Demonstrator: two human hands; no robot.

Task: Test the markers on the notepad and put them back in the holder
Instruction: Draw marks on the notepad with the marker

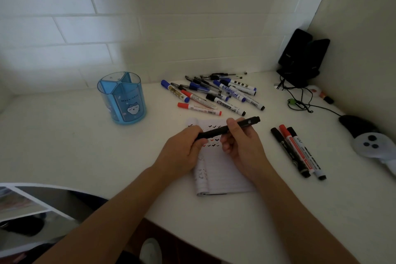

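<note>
A black marker (216, 130) is held level above the white notepad (216, 176). My left hand (182, 152) grips its left end and my right hand (242, 146) grips it near the right end. The notepad's page carries rows of small black and red tick marks. A blue translucent holder (123, 98) with several compartments stands to the left and looks empty. A pile of blue, red and black markers and pens (214, 92) lies behind the notepad. Three markers (297, 152), two black-capped and one red, lie side by side right of the notepad.
Black speakers (302, 58) with trailing cables (300, 103) stand in the back right corner. A black and grey plush toy (368, 141) lies at the right edge. The white desk (64, 146) meets a tiled wall behind; its front edge curves in at bottom left.
</note>
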